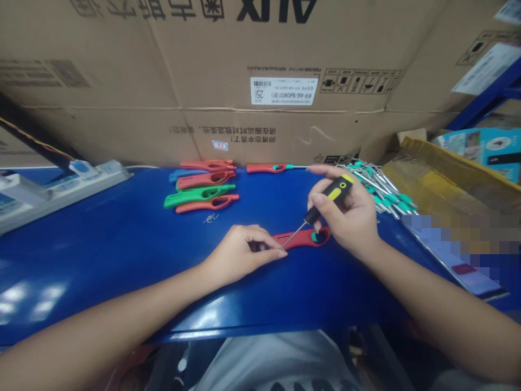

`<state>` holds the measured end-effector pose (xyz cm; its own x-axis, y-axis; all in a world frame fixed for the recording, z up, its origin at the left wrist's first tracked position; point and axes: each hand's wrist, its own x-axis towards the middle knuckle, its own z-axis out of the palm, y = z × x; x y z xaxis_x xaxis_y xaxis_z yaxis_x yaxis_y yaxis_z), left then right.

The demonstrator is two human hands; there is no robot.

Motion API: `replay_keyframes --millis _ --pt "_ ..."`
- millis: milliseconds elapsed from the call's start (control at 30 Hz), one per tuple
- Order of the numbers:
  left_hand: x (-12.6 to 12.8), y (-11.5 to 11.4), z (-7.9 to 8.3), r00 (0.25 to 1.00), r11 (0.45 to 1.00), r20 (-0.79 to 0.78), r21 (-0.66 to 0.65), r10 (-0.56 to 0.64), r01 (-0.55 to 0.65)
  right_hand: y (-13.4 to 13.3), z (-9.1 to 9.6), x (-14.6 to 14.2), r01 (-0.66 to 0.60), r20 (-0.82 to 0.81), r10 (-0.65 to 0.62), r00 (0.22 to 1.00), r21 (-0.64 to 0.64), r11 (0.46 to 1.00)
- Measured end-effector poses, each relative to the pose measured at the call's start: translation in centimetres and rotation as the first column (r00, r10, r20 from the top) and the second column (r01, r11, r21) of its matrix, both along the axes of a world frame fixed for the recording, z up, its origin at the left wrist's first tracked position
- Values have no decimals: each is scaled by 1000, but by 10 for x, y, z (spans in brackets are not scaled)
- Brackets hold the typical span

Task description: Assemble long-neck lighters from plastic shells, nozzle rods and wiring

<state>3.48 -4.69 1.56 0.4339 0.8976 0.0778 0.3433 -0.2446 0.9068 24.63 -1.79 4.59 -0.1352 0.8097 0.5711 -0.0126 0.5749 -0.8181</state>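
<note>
One red handle point(303, 238) lies flat on the blue table point(122, 244), close to the person's body. The left hand point(240, 252) pinches its left end with closed fingers and holds it down. The right hand point(350, 217) is wrapped tight around a black and yellow screwdriver point(329, 200). The thin tip touches the red handle near the left fingers.

A few tiny screws point(210, 218) lie loose on the table a bit farther back. Behind them sits a pile of handles point(203, 187), red, green and blue, and one more red one point(268, 168) lies alone. These look done, so some of the work seems finished. A big bunch of metal rods point(378, 187) with green ends waits on the right, so a lot looks left to do. Cardboard boxes point(244, 65) stand at the back.
</note>
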Motion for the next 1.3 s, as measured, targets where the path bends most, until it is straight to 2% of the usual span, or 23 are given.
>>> replay_keyframes --millis 67,133,200,267,367,433,567,667,800,933,1100,1300 --pt "0 0 0 1000 1000 -4 3 -7 7 -2 -1 0 58 -43 -51 998 173 983" --pt "-1 0 -1 1000 999 -15 39 -12 12 -3 -4 1 97 -69 -79 994 328 940" --pt "-2 2 -2 999 993 -37 114 -23 27 -5 -6 3 71 -28 -65 998 409 910" --pt "-3 4 -3 997 982 -62 184 -43 53 -7 -6 5 -33 63 10 998 380 924" --pt "-4 6 -5 994 972 -80 218 -72 88 -12 -3 7 -202 186 164 969 208 957" --pt "-4 6 -6 994 972 -73 215 -81 95 -15 -2 5 -244 220 208 953 153 957" --pt "-4 7 -6 994 967 -31 231 -102 107 -16 -5 -1 -185 137 155 978 248 951" --pt "-5 8 -7 988 934 -47 320 -150 157 -16 -7 -4 -181 144 144 979 293 939" --pt "-5 6 -8 974 849 -139 478 -178 223 -16 -6 -1 -255 265 195 944 215 943" --pt "-7 5 -7 980 804 -168 564 -111 187 -13 -8 1 -243 282 186 941 183 953" --pt "-11 8 -7 957 824 -286 529 -54 205 -7 -15 0 -83 195 36 980 241 967" --pt "-12 11 -13 936 843 -342 477 -81 248 -5 -19 -1 -46 164 10 986 220 974"
